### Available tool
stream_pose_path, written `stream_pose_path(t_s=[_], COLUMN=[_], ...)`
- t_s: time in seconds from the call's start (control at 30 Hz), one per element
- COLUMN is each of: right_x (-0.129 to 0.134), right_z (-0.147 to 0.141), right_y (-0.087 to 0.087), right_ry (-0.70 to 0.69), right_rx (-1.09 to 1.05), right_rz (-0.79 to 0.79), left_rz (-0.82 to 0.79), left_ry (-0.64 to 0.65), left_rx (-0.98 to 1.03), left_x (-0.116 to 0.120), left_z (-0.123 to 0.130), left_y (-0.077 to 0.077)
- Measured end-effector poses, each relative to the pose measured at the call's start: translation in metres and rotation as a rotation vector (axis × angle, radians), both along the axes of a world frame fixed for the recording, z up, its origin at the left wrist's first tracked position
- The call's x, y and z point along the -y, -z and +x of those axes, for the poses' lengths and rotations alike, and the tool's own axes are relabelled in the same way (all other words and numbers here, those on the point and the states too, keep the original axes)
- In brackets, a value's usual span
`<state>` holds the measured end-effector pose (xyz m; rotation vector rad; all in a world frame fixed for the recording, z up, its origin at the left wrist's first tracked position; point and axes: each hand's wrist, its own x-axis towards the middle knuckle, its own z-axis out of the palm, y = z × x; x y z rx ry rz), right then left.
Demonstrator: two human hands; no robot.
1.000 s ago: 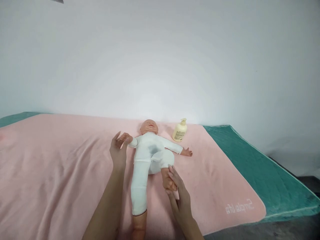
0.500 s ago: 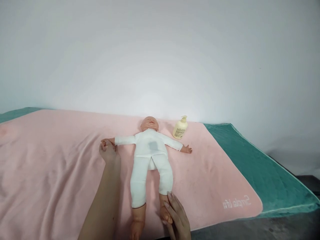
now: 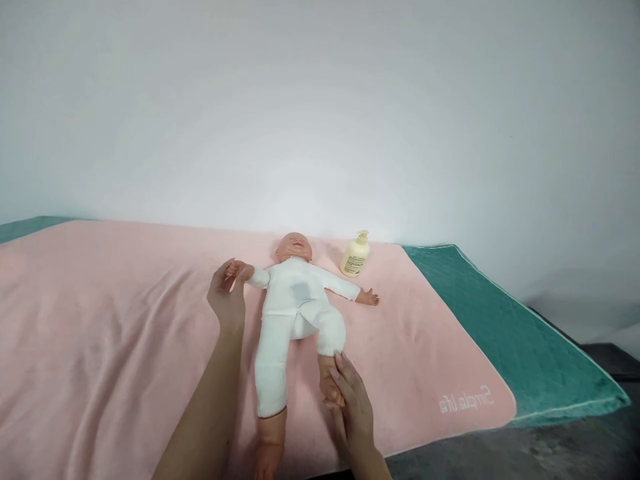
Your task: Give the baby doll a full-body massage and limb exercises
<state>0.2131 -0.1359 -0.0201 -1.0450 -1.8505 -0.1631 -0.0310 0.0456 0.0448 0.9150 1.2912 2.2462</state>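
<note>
A baby doll (image 3: 280, 307) with a white cloth body lies on its back, its head toward the wall. My left hand (image 3: 227, 297) is closed on the doll's hand (image 3: 238, 269) at the left, which is lifted a little from the blanket. Lower down, my right hand (image 3: 353, 403) holds the doll's foot (image 3: 330, 383) on the right, fingers along its outer side and thumb by the toes. That leg is bent at the knee and raised. The doll's other leg (image 3: 271, 400) lies straight toward me.
A pale yellow pump bottle (image 3: 355, 257) stands to the right of the doll's head. Under everything is a pink blanket (image 3: 125, 320) over a green cover (image 3: 505, 333). A white wall (image 3: 320, 120) rises behind. Grey floor (image 3: 500, 460) shows at the lower right.
My left hand has raised the doll's hand and brought it inward, bending that arm. With the foot in it, my right hand has moved up toward the doll's body, bending the leg.
</note>
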Motion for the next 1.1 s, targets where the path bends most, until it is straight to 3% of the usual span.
stream_pose_path(t_s=[0.17,0.3,0.43,0.57,0.7,0.8,0.9,1.1], right_x=[-0.035,-0.056,-0.070,-0.073,-0.066,-0.053,-0.033,0.011], right_z=[-0.011,-0.022,-0.028,-0.030,-0.028,-0.026,-0.023,-0.009], right_y=[-0.047,-0.078,-0.097,-0.106,-0.105,-0.096,-0.080,-0.041], right_ry=[-0.040,-0.051,-0.010,-0.004,-0.033,-0.071,-0.091,-0.098], right_rx=[-0.010,-0.109,-0.159,-0.142,-0.103,-0.073,-0.037,0.063], right_rz=[-0.053,-0.144,-0.283,-0.356,-0.307,-0.231,-0.176,-0.152], left_rz=[-0.080,0.076,0.279,0.310,0.269,0.058,-0.088,-0.074], left_ry=[0.062,0.088,0.080,0.115,0.105,0.073,0.021,-0.092], left_rx=[-0.263,-0.675,-1.001,-1.078,-0.928,-0.594,-0.230,0.224], left_x=[0.014,0.016,0.010,0.007,0.009,0.013,0.012,-0.005], left_z=[0.014,0.018,0.019,0.017,0.015,0.012,0.008,-0.014], left_y=[-0.006,-0.001,0.005,0.006,0.002,-0.002,-0.005,0.009])
